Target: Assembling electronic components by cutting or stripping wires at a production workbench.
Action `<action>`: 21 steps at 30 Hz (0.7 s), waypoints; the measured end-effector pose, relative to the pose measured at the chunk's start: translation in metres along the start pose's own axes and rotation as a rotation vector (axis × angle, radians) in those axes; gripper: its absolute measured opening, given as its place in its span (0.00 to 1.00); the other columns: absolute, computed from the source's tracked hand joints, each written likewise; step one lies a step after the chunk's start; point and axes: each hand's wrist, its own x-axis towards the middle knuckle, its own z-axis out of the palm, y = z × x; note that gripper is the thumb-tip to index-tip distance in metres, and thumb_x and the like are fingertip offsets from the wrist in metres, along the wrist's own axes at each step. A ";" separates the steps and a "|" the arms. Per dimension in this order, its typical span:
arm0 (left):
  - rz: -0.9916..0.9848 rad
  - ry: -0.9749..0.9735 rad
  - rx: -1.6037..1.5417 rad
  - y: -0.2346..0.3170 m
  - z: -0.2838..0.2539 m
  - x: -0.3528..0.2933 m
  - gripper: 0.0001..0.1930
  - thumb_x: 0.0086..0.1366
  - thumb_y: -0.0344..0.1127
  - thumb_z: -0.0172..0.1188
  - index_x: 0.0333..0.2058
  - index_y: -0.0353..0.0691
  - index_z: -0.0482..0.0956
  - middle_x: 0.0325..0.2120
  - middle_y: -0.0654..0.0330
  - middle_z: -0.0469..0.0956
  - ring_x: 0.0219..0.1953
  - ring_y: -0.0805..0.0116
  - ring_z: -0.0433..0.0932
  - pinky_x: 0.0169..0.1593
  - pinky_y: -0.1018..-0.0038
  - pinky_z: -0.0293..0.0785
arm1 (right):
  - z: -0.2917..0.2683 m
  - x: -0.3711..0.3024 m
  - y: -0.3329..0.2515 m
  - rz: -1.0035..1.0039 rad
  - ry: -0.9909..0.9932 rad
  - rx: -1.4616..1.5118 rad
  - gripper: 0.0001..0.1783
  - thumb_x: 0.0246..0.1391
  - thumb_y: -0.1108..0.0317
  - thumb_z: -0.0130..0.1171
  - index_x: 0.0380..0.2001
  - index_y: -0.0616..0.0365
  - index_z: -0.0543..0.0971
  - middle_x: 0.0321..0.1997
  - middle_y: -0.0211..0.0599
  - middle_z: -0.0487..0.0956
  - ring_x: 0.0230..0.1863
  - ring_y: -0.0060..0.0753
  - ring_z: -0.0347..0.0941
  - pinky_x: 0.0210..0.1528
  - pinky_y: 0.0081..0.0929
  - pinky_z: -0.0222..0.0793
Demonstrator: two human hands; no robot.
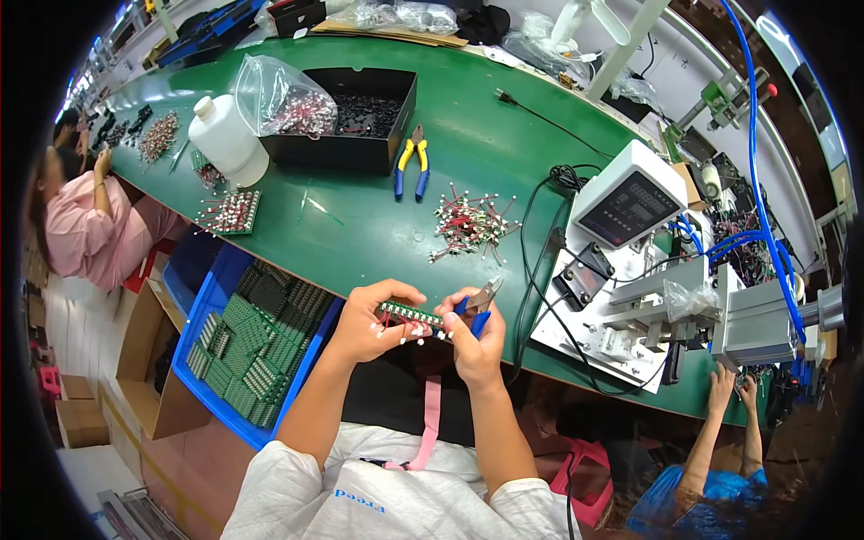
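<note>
My left hand [362,326] is closed on one end of a narrow green circuit board strip [410,313], just past the table's near edge. Short red wires with white ends hang from the strip. In my right hand [475,353] is a pair of cutting pliers [487,293] with blue handles, jaws pointing up and away. The right thumb and fingertips also meet the strip's right end. Beyond my hands, a loose pile of red and white wire leads [472,225] lies on the green table [360,236].
A blue bin [256,430] of green boards stands at left. Behind are pliers [412,164], a black box [335,155], a white bottle [229,144] and a wired board [243,214]. A machine with a display [633,209] and cables stands right. Other people sit at both sides.
</note>
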 end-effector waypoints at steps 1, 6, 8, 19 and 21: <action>-0.028 0.017 -0.051 -0.001 0.001 -0.001 0.19 0.44 0.19 0.68 0.38 0.35 0.75 0.25 0.61 0.79 0.25 0.75 0.76 0.29 0.84 0.70 | 0.001 -0.002 0.002 0.001 0.011 0.041 0.15 0.49 0.80 0.54 0.43 0.60 0.70 0.36 0.39 0.74 0.37 0.30 0.71 0.42 0.21 0.66; -0.069 0.031 -0.525 -0.003 0.008 -0.001 0.18 0.50 0.21 0.65 0.42 0.36 0.76 0.32 0.58 0.80 0.28 0.77 0.75 0.32 0.83 0.72 | 0.002 -0.010 0.013 0.003 -0.019 0.142 0.15 0.50 0.81 0.54 0.43 0.59 0.69 0.36 0.39 0.73 0.37 0.29 0.71 0.40 0.20 0.66; -0.058 0.018 -0.529 -0.009 0.010 -0.002 0.17 0.52 0.22 0.65 0.43 0.35 0.76 0.32 0.57 0.79 0.28 0.76 0.75 0.33 0.82 0.72 | 0.007 -0.013 0.013 -0.007 -0.002 0.144 0.15 0.50 0.81 0.54 0.43 0.59 0.69 0.35 0.38 0.73 0.36 0.28 0.70 0.41 0.20 0.66; -0.238 0.052 -0.687 -0.014 0.013 -0.007 0.16 0.63 0.32 0.55 0.46 0.28 0.73 0.27 0.50 0.76 0.25 0.69 0.73 0.27 0.79 0.69 | 0.001 -0.010 0.012 -0.091 0.059 -0.080 0.16 0.50 0.82 0.55 0.43 0.59 0.70 0.37 0.38 0.75 0.35 0.26 0.69 0.41 0.19 0.65; -0.299 -0.047 -0.730 -0.018 0.005 -0.009 0.16 0.63 0.31 0.53 0.47 0.27 0.73 0.27 0.49 0.76 0.24 0.68 0.72 0.25 0.79 0.68 | -0.003 -0.003 0.007 -0.146 0.073 -0.103 0.17 0.49 0.82 0.55 0.44 0.59 0.69 0.39 0.40 0.75 0.36 0.27 0.69 0.40 0.19 0.66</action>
